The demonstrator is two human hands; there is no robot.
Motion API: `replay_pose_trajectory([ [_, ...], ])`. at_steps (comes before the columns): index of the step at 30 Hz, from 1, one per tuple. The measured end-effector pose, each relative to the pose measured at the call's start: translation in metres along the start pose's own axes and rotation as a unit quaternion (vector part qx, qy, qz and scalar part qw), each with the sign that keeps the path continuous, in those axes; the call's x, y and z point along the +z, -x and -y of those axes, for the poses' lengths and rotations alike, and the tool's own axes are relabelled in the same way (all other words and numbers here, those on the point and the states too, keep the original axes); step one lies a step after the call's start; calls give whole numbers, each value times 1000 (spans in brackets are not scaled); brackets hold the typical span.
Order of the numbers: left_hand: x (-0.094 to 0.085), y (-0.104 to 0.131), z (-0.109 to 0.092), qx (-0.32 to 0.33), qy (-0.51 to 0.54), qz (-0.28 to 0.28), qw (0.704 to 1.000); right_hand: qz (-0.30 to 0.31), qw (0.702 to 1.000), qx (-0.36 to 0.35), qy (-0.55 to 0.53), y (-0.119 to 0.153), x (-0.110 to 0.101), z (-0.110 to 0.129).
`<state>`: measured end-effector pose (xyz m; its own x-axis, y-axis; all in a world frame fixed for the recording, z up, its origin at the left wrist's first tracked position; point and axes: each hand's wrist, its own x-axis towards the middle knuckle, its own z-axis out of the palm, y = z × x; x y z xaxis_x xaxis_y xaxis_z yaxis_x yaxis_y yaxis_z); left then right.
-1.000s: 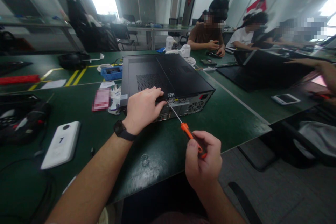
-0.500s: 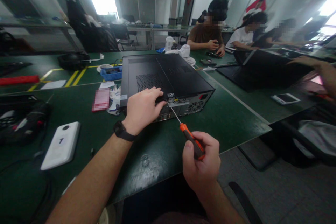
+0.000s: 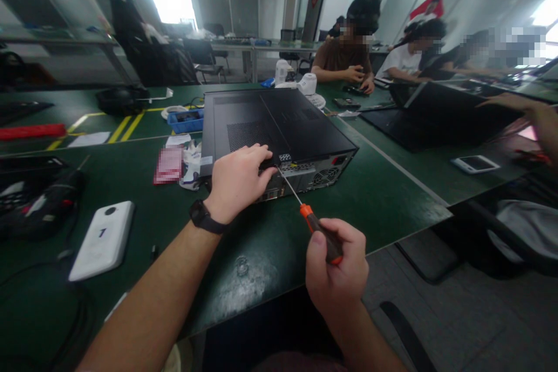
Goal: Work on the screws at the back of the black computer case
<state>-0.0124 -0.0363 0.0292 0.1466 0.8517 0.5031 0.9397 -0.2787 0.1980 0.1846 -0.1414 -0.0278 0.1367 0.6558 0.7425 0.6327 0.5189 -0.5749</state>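
A black desktop computer case (image 3: 300,122) lies flat on the green table, its rear panel with fan grille and power socket facing me. My left hand (image 3: 239,177), with a black watch on the wrist, grips the case's rear top edge. Its fingers lie over the top and its thumb is lower at the back. My right hand (image 3: 337,261) is wrapped round the orange and dark handle of a screwdriver (image 3: 308,214). The screwdriver's thin shaft points up and left to the rear edge, beside my left thumb. Its tip and whatever it touches there are too small to make out.
A white device marked 1 (image 3: 102,241) and dark cabled gear (image 3: 47,203) lie at left. Left of the case are a blue tray (image 3: 185,122) and a pink packet (image 3: 169,164). A white phone (image 3: 475,164) lies right. Several people sit beyond, at the back and right.
The screwdriver handle has turned in my right hand, showing more of its dark side. My right hand has shifted slightly right. My left hand stays in place on the case.
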Motion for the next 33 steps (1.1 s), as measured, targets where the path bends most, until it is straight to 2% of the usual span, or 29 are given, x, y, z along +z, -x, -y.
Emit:
replay_pose_trajectory([
  [5, -1, 0, -1, 2, 1, -1, 1000, 18, 999, 43, -16, 1, -1, -2],
  [12, -1, 0, -1, -2, 0, 0, 1000, 10, 1000, -6, -29, 2, 0, 2],
  [18, -1, -1, 0, 1, -2, 4, 1000, 24, 999, 35, -6, 2, 0, -2],
  [23, 0, 0, 0, 7, -3, -6, 1000, 36, 998, 28, -38, 2, -2, 1],
  [29, 0, 1, 0, 5, -1, -7, 1000, 8, 999, 4, -50, -1, 1, 0],
  [33, 0, 1, 0, 5, -2, -8, 1000, -18, 1000, 14, -10, -1, 1, 0],
])
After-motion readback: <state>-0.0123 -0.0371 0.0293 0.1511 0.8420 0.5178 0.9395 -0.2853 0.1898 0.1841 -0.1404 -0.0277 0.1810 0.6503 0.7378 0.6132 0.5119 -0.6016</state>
